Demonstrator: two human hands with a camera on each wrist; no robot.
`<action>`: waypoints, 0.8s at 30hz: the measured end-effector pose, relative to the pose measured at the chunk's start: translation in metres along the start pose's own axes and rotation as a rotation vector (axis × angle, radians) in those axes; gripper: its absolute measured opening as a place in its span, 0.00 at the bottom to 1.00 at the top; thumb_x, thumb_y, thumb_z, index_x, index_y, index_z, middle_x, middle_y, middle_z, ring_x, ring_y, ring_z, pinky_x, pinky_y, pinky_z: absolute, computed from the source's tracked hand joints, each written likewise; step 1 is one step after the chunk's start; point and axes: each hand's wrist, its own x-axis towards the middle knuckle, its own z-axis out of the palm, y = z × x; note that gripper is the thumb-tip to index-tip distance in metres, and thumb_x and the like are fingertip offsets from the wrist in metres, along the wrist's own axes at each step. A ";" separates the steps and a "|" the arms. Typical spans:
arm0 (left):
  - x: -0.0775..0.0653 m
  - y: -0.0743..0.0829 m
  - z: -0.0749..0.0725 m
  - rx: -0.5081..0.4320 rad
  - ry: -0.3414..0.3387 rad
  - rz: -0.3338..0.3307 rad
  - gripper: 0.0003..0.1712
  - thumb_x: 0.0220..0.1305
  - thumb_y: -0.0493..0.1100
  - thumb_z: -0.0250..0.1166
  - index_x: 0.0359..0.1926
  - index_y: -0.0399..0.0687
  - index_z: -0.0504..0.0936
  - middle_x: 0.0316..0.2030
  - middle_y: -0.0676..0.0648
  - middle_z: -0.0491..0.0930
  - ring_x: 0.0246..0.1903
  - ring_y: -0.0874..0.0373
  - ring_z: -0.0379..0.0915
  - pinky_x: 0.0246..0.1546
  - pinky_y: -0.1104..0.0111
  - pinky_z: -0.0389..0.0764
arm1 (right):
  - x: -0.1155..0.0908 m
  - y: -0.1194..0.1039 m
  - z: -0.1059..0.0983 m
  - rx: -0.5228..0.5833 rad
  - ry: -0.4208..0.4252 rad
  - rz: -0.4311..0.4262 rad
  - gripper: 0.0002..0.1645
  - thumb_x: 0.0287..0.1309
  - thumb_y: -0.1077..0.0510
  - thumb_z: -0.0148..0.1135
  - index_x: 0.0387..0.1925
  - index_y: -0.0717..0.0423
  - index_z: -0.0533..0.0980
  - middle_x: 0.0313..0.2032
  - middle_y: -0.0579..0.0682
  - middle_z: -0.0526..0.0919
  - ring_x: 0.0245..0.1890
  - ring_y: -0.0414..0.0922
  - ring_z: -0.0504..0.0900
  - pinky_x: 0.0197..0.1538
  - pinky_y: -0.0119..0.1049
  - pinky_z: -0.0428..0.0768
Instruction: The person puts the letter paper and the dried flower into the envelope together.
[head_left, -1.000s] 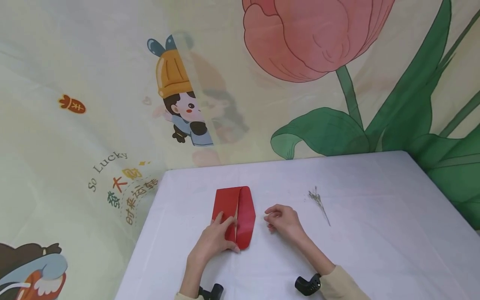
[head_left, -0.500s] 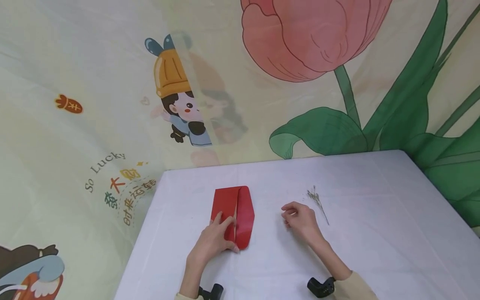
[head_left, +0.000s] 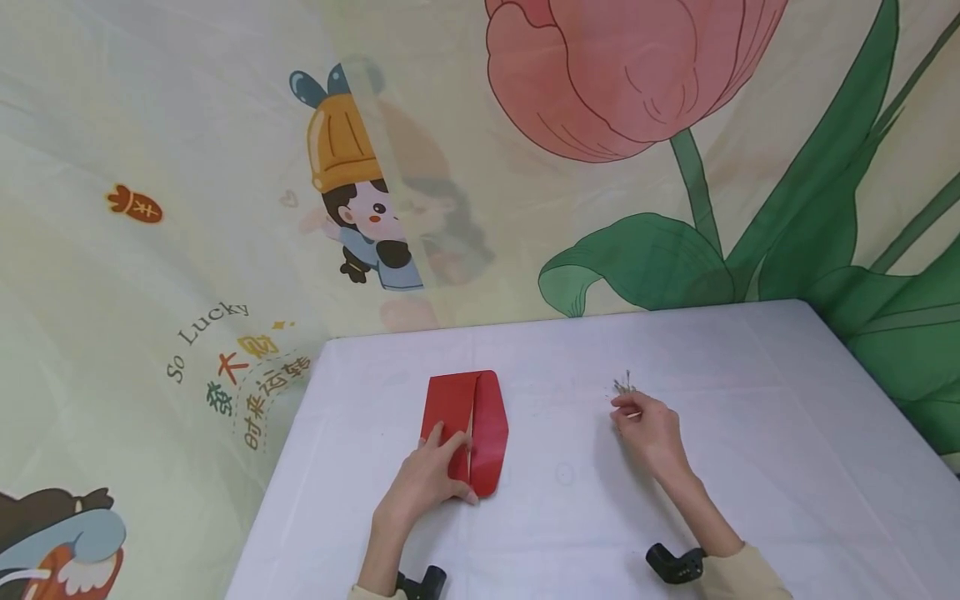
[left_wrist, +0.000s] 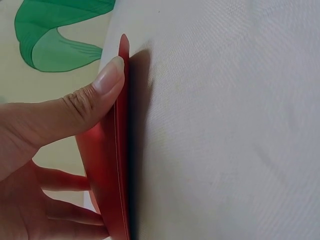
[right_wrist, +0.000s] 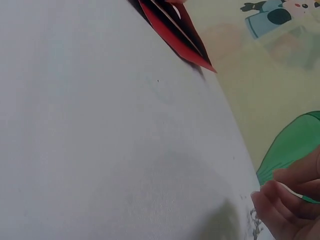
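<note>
A red envelope (head_left: 452, 404) lies on the white table with its flap out to the right and a narrow gap at its mouth. My left hand (head_left: 426, 479) holds it near its front edge. In the left wrist view the thumb (left_wrist: 107, 77) presses on the envelope's edge, with other fingers on its face. At the right, my right hand (head_left: 654, 429) hovers by a small dried flower sprig (head_left: 624, 383). Its fingers are loosely bent, with nothing seen between them. The hand covers the sprig's stem; only the tips show beyond it.
A white cloth covers the table (head_left: 562, 533). Behind the table hangs a printed backdrop (head_left: 465, 100) with a tulip and cartoon figures. Black cameras are strapped at the left wrist (head_left: 427, 583) and the right wrist (head_left: 675, 564).
My right hand has moved rightward from beside the envelope to the sprig, now covering its stem. My left hand and the envelope have stayed put.
</note>
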 end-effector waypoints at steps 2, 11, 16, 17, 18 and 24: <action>0.000 0.000 0.001 -0.001 0.001 0.000 0.43 0.41 0.51 0.87 0.60 0.57 0.79 0.71 0.28 0.63 0.64 0.20 0.65 0.51 0.37 0.81 | 0.001 0.005 -0.005 -0.013 0.014 0.002 0.13 0.62 0.66 0.64 0.48 0.66 0.83 0.40 0.62 0.87 0.39 0.56 0.87 0.38 0.40 0.83; 0.000 0.002 -0.001 0.005 0.003 -0.001 0.43 0.41 0.51 0.87 0.60 0.57 0.79 0.71 0.28 0.64 0.63 0.19 0.65 0.51 0.36 0.81 | 0.007 0.023 -0.017 -0.060 0.096 0.041 0.13 0.63 0.66 0.61 0.48 0.66 0.82 0.40 0.64 0.88 0.40 0.59 0.87 0.37 0.43 0.83; 0.002 0.002 -0.001 0.001 0.004 -0.003 0.43 0.41 0.51 0.87 0.60 0.57 0.79 0.71 0.28 0.63 0.64 0.19 0.64 0.51 0.36 0.81 | 0.013 0.030 -0.017 -0.073 0.125 0.081 0.14 0.60 0.66 0.63 0.47 0.68 0.82 0.38 0.64 0.87 0.35 0.58 0.86 0.32 0.37 0.78; 0.002 0.002 -0.001 0.001 0.002 -0.004 0.43 0.41 0.51 0.87 0.60 0.57 0.79 0.71 0.28 0.63 0.64 0.19 0.64 0.51 0.36 0.81 | 0.013 0.031 -0.016 -0.074 0.121 0.087 0.15 0.60 0.66 0.63 0.48 0.68 0.81 0.38 0.65 0.87 0.35 0.58 0.86 0.31 0.36 0.78; 0.001 0.002 -0.001 0.000 0.001 -0.006 0.43 0.41 0.51 0.87 0.60 0.57 0.79 0.72 0.28 0.63 0.64 0.19 0.64 0.51 0.36 0.81 | 0.015 0.031 -0.016 -0.075 0.116 0.090 0.15 0.60 0.66 0.63 0.48 0.68 0.81 0.38 0.65 0.87 0.35 0.57 0.86 0.31 0.36 0.78; 0.001 0.002 -0.001 -0.003 -0.007 -0.014 0.43 0.41 0.51 0.87 0.61 0.57 0.79 0.72 0.28 0.63 0.65 0.20 0.63 0.50 0.38 0.83 | 0.021 0.031 -0.011 -0.081 0.065 0.122 0.17 0.60 0.68 0.63 0.50 0.72 0.79 0.38 0.68 0.85 0.34 0.59 0.85 0.31 0.42 0.81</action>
